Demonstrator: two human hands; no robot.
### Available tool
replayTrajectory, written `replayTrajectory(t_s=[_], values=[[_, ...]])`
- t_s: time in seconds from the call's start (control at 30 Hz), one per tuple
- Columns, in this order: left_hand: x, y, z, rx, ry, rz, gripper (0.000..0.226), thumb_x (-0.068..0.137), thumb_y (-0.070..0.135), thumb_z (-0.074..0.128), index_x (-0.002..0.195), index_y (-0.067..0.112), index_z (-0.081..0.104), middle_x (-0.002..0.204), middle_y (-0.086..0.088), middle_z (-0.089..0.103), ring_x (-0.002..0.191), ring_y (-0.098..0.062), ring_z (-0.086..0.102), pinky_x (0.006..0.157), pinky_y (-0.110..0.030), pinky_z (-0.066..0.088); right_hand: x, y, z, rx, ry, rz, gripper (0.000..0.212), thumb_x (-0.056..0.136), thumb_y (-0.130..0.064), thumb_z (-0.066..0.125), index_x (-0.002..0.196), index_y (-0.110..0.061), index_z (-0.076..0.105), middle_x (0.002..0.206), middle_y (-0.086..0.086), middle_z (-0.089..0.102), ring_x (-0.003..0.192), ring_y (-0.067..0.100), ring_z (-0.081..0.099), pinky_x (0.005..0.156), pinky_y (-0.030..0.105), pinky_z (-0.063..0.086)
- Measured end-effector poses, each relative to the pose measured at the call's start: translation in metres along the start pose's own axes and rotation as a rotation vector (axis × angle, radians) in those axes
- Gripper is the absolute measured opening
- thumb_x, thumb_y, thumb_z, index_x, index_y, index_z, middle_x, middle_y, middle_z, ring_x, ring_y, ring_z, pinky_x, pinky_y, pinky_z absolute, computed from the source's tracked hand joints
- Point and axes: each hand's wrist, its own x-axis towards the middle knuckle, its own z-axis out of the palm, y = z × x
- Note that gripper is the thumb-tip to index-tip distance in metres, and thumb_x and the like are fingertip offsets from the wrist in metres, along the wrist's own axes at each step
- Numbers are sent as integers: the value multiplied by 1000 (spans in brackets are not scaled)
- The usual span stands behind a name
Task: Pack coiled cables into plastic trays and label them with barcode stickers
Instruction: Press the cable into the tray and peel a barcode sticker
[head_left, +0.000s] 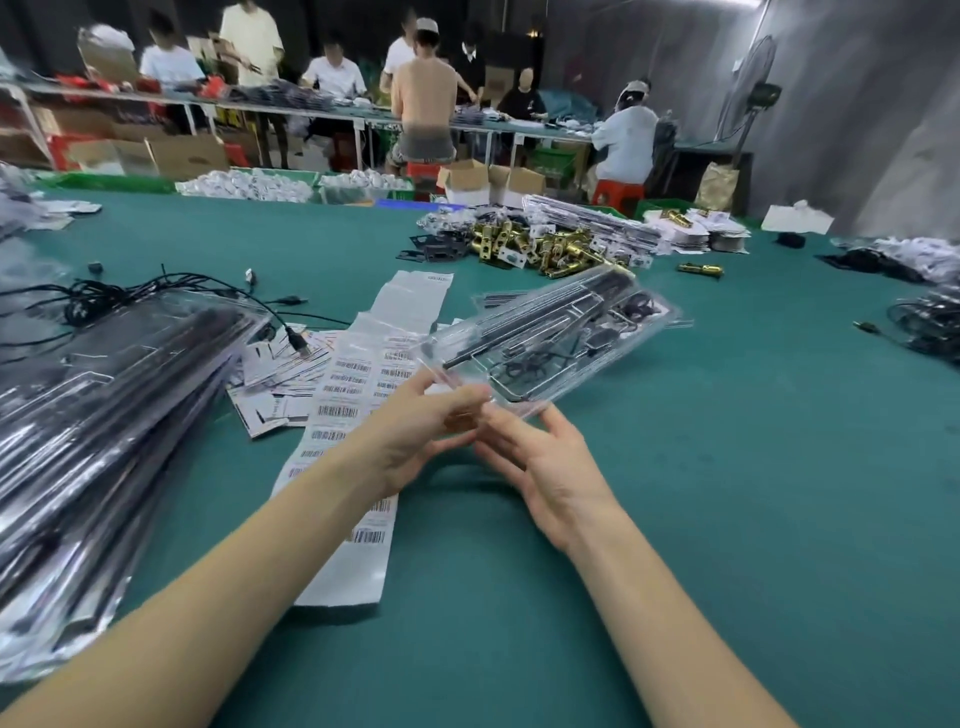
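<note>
Holding the clear plastic tray (561, 343) of black coiled cable above the green desk (727, 467), the left hand (415, 431) pinches its near edge; the right hand (545, 467), fingers loosely spread, touches beneath.

My one head camera looks forward and down from close above the green bench (675, 519), wide-angled, reaching to the workers (332, 73) at the far wall.

The teal-green felt-covered counter (675, 493) carries a long white sticker sheet (358, 395) striped with black barcodes, a clear plastic tray (561, 338) showing black coiled cable, shiny gold metal latches (540, 249) and loose black cables (130, 296)
</note>
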Motion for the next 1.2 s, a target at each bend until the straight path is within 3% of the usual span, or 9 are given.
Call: replayTrajectory(t_s=[0.23,0.37,0.47,0.53,0.67,0.77,0.97,1.1,1.2], values=[[3,40,-66,1,-219,-217,27,77,2,68,91,14,48,94,-19,72,79,-25,73,59,-29,59,-3,-25,-25,-406,-292,248,18,93,-23,68,102,-9,74,92,6,75,76,18,72,64,22,56],[4,43,-91,44,-255,-320,37,74,1,73,105,8,54,95,-17,68,76,-23,68,53,-27,56,-3,-37,-44,-567,-330,192,14,93,-28,69,99,-16,75,95,9,77,67,16,70,52,20,51],[6,43,-92,217,-197,-312,39,65,11,83,97,9,61,85,-11,68,69,-19,61,55,-27,59,-3,-34,-45,-801,-351,113,14,92,-29,69,101,-20,70,89,5,78,58,19,70,45,22,48],[8,44,-94,300,-142,-278,30,68,16,81,91,11,63,81,-8,67,69,-20,62,57,-26,58,-3,-25,-40,-976,-277,-22,6,91,-30,68,92,-24,69,78,-1,77,52,17,67,47,24,48],[6,46,-102,322,-147,-308,20,80,5,72,92,12,58,79,-9,66,62,-18,63,51,-24,56,-1,0,-29,-1384,41,-569,15,84,-43,68,79,-29,67,59,-15,63,58,6,57,62,24,48],[4,46,-101,360,-131,-331,19,84,-4,67,84,10,54,70,-11,62,52,-17,57,45,-25,51,-1,9,-21,-1430,109,-761,12,82,-44,67,85,-33,64,69,-16,56,72,4,52,60,20,42],[5,42,-94,447,-85,-324,20,83,-4,68,82,10,54,72,-11,66,59,-18,61,49,-23,53,9,4,-38,-1385,108,-735,22,79,-41,76,98,-30,71,95,-16,64,98,14,52,89,39,47],[3,42,-88,724,-33,-259,20,87,11,74,99,5,60,73,-6,74,66,-18,71,70,-31,60,11,3,-42,-1403,133,-711,20,77,-47,75,90,-34,70,90,-19,64,98,12,51,89,43,46],[0,47,-85,1026,53,-156,32,82,31,81,100,12,63,78,-5,77,68,-16,75,65,-28,60,13,3,-44,-1414,136,-699,20,75,-50,72,88,-34,68,89,-20,63,98,11,50,90,42,45]])
